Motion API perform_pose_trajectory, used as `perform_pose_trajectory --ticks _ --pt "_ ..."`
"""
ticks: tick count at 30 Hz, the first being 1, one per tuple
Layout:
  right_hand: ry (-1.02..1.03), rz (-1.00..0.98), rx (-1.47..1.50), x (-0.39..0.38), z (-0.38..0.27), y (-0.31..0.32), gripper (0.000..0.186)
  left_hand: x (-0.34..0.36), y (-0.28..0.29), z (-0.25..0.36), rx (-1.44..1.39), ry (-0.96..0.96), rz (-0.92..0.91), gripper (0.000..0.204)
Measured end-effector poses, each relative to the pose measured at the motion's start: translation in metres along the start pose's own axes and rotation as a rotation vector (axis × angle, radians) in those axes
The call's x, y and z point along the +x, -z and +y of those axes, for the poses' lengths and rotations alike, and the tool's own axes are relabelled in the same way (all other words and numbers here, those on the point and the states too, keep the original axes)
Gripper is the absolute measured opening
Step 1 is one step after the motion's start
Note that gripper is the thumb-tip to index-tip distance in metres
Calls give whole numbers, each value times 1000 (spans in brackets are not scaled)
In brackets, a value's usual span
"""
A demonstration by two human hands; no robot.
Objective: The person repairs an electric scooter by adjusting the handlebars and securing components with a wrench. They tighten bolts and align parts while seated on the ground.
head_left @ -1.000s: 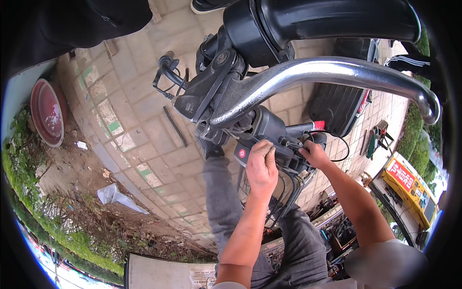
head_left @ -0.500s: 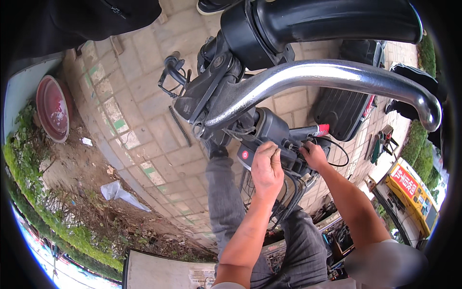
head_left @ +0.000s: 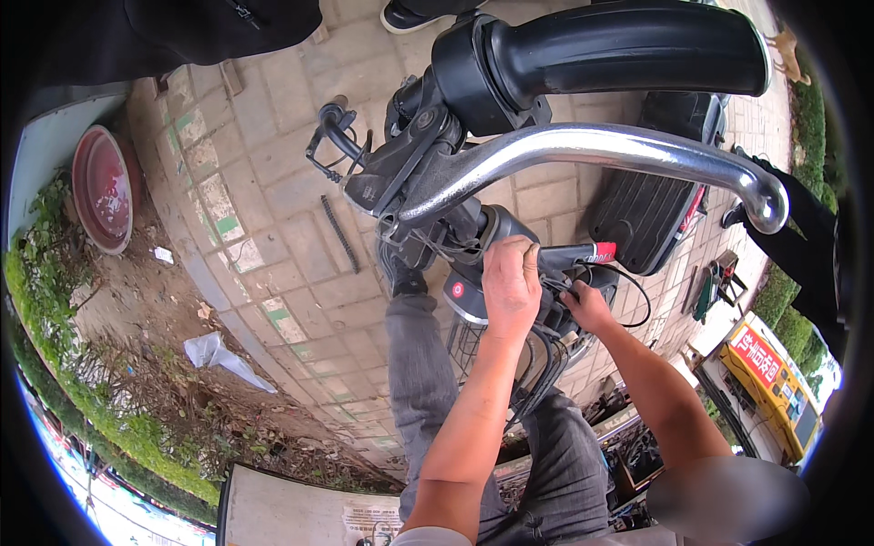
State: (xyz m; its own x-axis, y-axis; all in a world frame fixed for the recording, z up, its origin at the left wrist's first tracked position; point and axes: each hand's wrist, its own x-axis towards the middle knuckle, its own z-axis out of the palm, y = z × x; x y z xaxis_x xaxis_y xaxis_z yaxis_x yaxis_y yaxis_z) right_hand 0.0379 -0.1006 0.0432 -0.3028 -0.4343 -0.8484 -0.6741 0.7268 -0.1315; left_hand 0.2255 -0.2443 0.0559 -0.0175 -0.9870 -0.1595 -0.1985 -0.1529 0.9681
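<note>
My left hand (head_left: pixel 511 284), fingers curled in a pinch, is at the dark housing (head_left: pixel 499 221) below the chrome curved handlebar (head_left: pixel 583 146) of a bike; what it holds is hidden. My right hand (head_left: pixel 586 304) is closed among the black cables (head_left: pixel 637 284) to its right; I cannot make out what it grips. A grey-black stem clamp (head_left: pixel 414 155) joins the bars, and a large black curved part (head_left: pixel 628 50) lies across the top. A red-labelled black tube (head_left: pixel 574 255) sits just above my right hand.
A black case (head_left: pixel 637 214), a metal spring (head_left: pixel 337 232) and tools (head_left: pixel 715 287) lie on the paving. A red basin (head_left: pixel 100 189) stands left, a plastic bag (head_left: pixel 223 359) by plants. Another person's dark legs (head_left: pixel 792 237) and a tan dog (head_left: pixel 787 53) are at right, a yellow cabinet (head_left: pixel 765 387) lower right.
My left hand has moved up and slightly right, toward the housing; my right hand has shifted a little down. The dog has come into view and the other person's legs at right have moved.
</note>
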Motion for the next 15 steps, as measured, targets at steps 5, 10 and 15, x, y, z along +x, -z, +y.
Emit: perform_pose_trajectory --ticks 5,10,15 --pt "35 -7 14 2 1 5 32 14 -9 -7 62 5 -19 11" --pt "46 -33 66 -12 19 7 32 9 -4 6 87 -78 84 12" --pt "79 36 144 6 -14 -2 28 7 -1 -4 168 -50 -17 11"
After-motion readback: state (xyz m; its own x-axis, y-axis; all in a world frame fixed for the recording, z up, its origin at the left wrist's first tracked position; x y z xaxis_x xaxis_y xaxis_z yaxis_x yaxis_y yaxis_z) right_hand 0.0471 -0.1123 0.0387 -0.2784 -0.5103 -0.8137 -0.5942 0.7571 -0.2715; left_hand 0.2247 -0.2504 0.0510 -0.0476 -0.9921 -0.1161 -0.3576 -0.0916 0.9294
